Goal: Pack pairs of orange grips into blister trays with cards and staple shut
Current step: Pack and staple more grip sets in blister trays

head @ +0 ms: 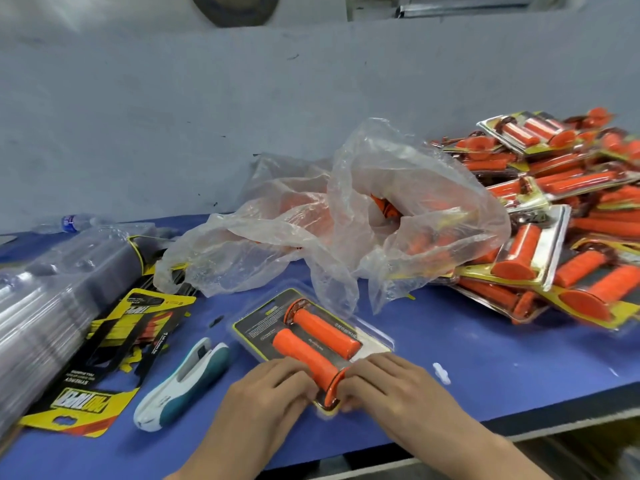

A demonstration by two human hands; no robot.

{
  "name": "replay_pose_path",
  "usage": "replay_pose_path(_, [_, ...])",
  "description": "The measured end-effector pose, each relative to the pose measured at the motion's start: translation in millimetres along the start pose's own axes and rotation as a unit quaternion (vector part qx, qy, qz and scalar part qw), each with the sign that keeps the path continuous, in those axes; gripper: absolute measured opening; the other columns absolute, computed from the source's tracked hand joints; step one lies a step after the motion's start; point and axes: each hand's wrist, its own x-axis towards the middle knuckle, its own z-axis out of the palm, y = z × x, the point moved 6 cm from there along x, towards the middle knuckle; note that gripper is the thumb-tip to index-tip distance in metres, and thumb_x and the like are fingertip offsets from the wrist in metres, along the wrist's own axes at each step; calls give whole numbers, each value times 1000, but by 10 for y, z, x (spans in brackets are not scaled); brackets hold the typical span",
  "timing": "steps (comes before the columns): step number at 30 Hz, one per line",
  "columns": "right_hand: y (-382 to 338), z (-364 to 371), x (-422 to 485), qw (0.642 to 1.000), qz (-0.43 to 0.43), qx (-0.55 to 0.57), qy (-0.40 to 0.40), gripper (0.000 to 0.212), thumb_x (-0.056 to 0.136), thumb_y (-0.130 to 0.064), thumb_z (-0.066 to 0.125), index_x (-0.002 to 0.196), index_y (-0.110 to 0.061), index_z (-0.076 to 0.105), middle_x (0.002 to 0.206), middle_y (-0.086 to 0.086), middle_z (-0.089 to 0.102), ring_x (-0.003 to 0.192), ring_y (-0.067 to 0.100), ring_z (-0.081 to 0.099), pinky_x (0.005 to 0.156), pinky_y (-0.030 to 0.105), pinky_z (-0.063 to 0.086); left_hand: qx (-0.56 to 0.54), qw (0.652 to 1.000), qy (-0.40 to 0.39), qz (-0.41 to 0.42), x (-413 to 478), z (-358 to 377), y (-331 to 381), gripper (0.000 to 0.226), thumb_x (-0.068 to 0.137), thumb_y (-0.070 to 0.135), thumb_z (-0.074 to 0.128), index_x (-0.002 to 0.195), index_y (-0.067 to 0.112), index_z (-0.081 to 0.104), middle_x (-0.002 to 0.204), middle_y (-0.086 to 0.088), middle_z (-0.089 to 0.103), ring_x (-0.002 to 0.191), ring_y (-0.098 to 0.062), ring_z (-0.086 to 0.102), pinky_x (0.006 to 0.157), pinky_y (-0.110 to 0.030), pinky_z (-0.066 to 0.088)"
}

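The blister tray lies on the blue table right in front of the person, turned at an angle, with its near end under both hands. The left hand has its fingers curled over the near grip, and the right hand curls its fingers round the tray's near end, just beside that grip's flange. Holding from both sides like this looks meant to seat the grip in its pocket and keep the pack from sliding.

The far grip lies alongside the near one, head to tail: its flange is at the far end and the near grip's flange is by the hands. That arrangement probably lets the pair fit the pockets snugly. Both are bright orange and matte, set over a dark card edged in yellow. Whether the clear cover is already folded over them is hard to tell, as the plastic barely shows.

A white and teal stapler waits just left of the hands, within easy reach for closing. Loose cards and a stack of empty trays sit further left. Finished packs are heaped at the right, beyond a crumpled plastic bag of loose grips.
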Motion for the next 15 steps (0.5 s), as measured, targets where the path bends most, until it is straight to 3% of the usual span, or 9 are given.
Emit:
replay_pose_path(3, [62, 12, -20, 1000, 20, -7, -1, 16, 98, -39, 57, 94, -26, 66, 91, -10, 61, 80, 11, 59, 76, 24, 50, -59, 998, 1, -38, -58, -58, -91, 10, 90, 25, 57, 80, 26, 59, 103, 22, 60, 88, 1, 60, 71, -18, 50])
replay_pose_path(6, [76, 41, -10, 999, 27, -26, -14, 14, 93, -42, 62, 90, -29, 62, 88, -13, 57, 75, 8, 52, 71, 19, 44, -106, 992, 4, -66, -97, -116, -177, 11, 89, 22, 56, 81, 30, 54, 107, 24, 58, 101, 2, 61, 84, -15, 47])
replay_pose_path(10, [11, 56, 37, 999, 33, -29, -6, 15, 97, -37, 58, 85, -28, 61, 87, -11, 56, 73, 11, 49, 68, 21, 44, -83, 994, -15, -63, -181, -184, -137, 37, 69, -1, 48, 87, 29, 57, 110, 22, 56, 115, 0, 56, 98, -22, 42])
replay_pose_path(12, [-11, 45, 56, 999, 36, -35, -4, 16, 98, -34, 56, 85, -28, 62, 88, -10, 56, 74, 12, 51, 70, 23, 46, -37, 998, 11, -49, -224, -233, -38, 37, 66, 11, 49, 94, 32, 62, 108, 18, 57, 104, -1, 56, 93, -19, 41])
replay_pose_path(15, [-82, 59, 77, 999, 43, -30, 2, 9, 96, -28, 59, 88, -27, 63, 89, -9, 57, 75, 15, 53, 72, 27, 48, 69, 996, 51, -34, -239, -202, 133, 14, 76, 34, 60, 87, 32, 68, 88, 7, 60, 73, -14, 55, 73, -22, 38])
